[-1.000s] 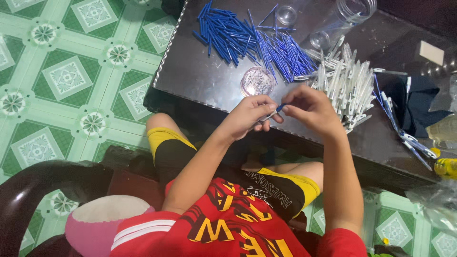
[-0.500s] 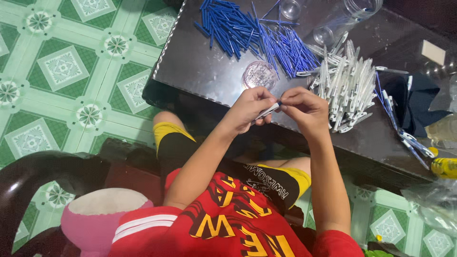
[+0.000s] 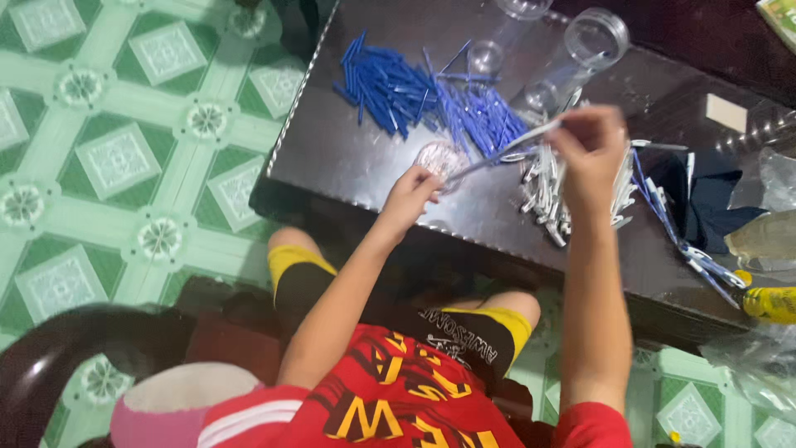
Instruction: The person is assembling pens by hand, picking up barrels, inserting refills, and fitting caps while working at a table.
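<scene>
Assembly was mid-step: right hand (image 3: 590, 148) pinched a white pen barrel (image 3: 507, 149) above the white barrel pile (image 3: 572, 187), while left hand (image 3: 410, 197) closed its fingers at the small clear dish (image 3: 439, 156) at its one o'clock, probably to pick a small part for fitting.

You wear a red shirt (image 3: 398, 415) with short sleeves, yellow lettering across the front and white stripes at the shoulder. Below the shirt, your black shorts (image 3: 464, 332) end in yellow cuffs and carry small white print on one leg. Your arms and hands (image 3: 590, 141) are bare.
</scene>
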